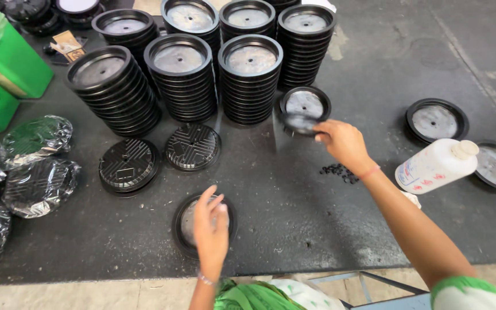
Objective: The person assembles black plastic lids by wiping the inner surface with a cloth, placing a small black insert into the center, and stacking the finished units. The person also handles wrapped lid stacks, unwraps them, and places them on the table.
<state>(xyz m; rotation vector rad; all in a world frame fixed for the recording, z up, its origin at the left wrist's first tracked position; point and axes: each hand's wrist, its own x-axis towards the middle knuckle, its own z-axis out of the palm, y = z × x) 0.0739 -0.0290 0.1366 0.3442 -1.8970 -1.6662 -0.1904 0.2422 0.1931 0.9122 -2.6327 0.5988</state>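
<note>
Dark mat (294, 206): eight disc stacks (249, 77), two hands (212, 227).

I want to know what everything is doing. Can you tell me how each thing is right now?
Left hand: open, over a black disc.
Black disc: flat on the mat, face up.
Right hand: holding a blurred dark piece.
Stacks of discs: upright, several in rows.
Two ribbed discs: lying face down.
White bottle: on its side, capped.
Green bins: standing at the mat's edge.
Small black bits: loose in a pile.
</note>
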